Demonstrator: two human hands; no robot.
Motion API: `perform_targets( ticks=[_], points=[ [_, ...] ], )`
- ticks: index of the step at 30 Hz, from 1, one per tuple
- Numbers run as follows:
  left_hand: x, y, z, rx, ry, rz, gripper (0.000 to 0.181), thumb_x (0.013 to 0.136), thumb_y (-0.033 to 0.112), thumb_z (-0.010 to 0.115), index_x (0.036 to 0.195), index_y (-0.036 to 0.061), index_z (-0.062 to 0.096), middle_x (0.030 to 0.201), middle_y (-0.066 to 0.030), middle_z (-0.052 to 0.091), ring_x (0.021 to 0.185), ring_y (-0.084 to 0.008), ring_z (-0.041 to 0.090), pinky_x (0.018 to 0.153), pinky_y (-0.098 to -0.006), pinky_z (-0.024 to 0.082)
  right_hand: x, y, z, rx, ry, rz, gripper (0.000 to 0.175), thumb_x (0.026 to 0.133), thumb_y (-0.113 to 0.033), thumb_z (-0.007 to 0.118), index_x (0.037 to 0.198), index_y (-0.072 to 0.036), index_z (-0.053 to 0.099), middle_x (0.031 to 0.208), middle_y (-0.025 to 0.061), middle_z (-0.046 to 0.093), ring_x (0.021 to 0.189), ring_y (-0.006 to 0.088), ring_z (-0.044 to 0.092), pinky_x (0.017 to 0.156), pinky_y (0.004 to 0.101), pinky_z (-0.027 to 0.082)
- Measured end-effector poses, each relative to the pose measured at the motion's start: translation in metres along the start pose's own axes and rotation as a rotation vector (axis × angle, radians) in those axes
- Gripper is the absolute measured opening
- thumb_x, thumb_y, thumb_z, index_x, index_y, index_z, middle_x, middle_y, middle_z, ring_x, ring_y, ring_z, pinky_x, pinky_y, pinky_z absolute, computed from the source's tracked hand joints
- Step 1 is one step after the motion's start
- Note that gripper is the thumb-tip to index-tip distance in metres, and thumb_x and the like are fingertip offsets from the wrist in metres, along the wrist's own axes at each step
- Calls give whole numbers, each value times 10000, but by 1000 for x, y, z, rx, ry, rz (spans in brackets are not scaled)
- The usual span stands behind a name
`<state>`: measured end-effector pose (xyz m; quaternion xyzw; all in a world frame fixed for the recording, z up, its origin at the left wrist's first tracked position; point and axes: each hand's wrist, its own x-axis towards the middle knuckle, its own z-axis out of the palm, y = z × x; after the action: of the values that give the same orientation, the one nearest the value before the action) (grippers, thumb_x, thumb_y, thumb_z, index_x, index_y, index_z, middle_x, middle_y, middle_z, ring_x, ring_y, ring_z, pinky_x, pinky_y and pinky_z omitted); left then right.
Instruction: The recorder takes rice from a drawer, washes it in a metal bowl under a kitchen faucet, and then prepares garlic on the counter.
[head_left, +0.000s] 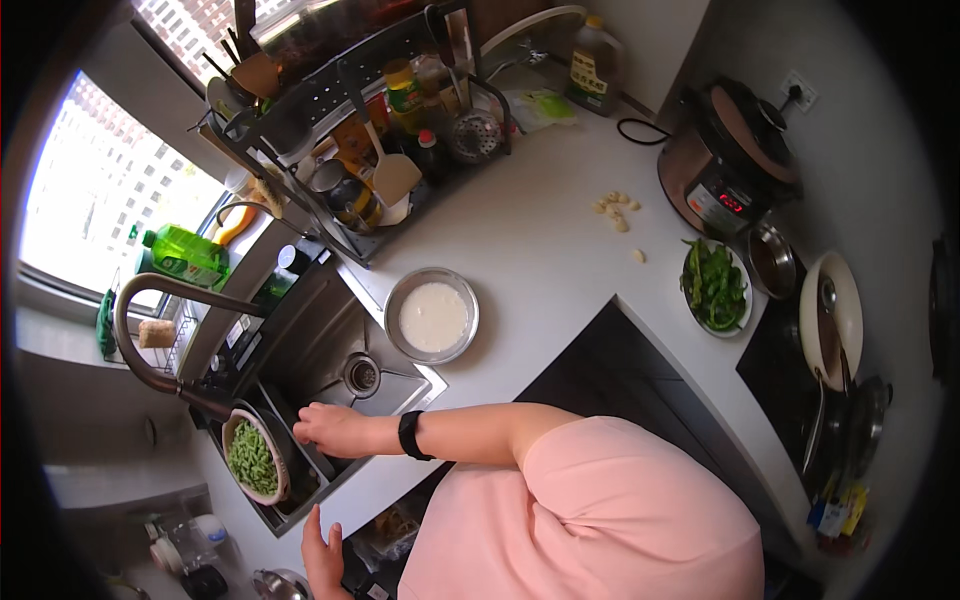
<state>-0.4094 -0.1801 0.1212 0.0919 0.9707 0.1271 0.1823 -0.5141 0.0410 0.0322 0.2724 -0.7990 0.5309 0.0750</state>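
Observation:
My right hand (331, 430), with a black band on its wrist, is over the steel sink (315, 296), near the divider between its basins. Its fingers are curled, and whatever may be under them is hidden. Lower in the view, my left hand (322, 553) is held near the sink's front edge, fingers apart and holding nothing. A pale colander (282, 480) of chopped green beans (252, 459) sits in the smaller basin, beyond both hands. The curved faucet (129, 330) reaches down close to it. On the counter beside the sink stands a steel bowl (470, 330) of whitish liquid (433, 317).
Peeled garlic cloves (616, 206) and a plate of green peppers (715, 289) lie farther along the counter (525, 225). An electric pressure cooker (727, 161) stands behind them. A pan (844, 300) rests at the stove. A seasoning rack (360, 232) borders the sink.

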Motion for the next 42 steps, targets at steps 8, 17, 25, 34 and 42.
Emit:
perform_targets(
  ticks=[8, 17, 25, 34, 42],
  points=[
    [-26, 70, 37, -128, -100, -131, 468, 825, 156, 579, 1248, 10, 442, 1217, -203, 501, 1127, -301, 493, 931, -349, 388, -36, 37, -7, -257, -436, 202, 813, 721, -69, 564, 1411, -186, 149, 1451, 208, 56, 1334, 405, 53, 1043, 514, 197],
    [-39, 113, 54, -105, -77, -126, 475, 817, 196, 591, 1231, 9, 452, 1185, -216, 510, 1094, -356, 492, 912, -381, 397, -84, -6, -151, 45, 29, -107, 413, 732, -114, 618, 1118, -4, 522, 1206, 183, 440, 1099, 334, 460, 932, 369, 400],
    [-42, 122, 57, -80, -102, -158, 472, 823, 173, 578, 1243, 2, 446, 1185, -198, 526, 1077, -309, 526, 897, -353, 416, -225, 72, -369, -472, 624, 584, 80, 729, -46, 592, 809, -47, 602, 776, 116, 593, 726, 263, 574, 650, 323, 463],
    [-19, 158, 44, -106, -96, -84, 461, 810, 145, 594, 1224, 4, 447, 1151, -220, 525, 1043, -356, 522, 876, -373, 422, -335, 162, -430, -967, 470, 1164, 89, 708, -66, 635, 796, -63, 627, 932, 144, 552, 897, 314, 538, 774, 396, 469],
    [-31, 158, 54, -130, -87, -101, 468, 804, 152, 597, 1224, 6, 451, 1144, -224, 528, 1056, -360, 512, 886, -379, 414, -322, 166, -429, -1162, 334, 1169, 93, 738, -109, 608, 808, -66, 651, 960, 127, 550, 951, 305, 520, 803, 400, 463]
  ],
)
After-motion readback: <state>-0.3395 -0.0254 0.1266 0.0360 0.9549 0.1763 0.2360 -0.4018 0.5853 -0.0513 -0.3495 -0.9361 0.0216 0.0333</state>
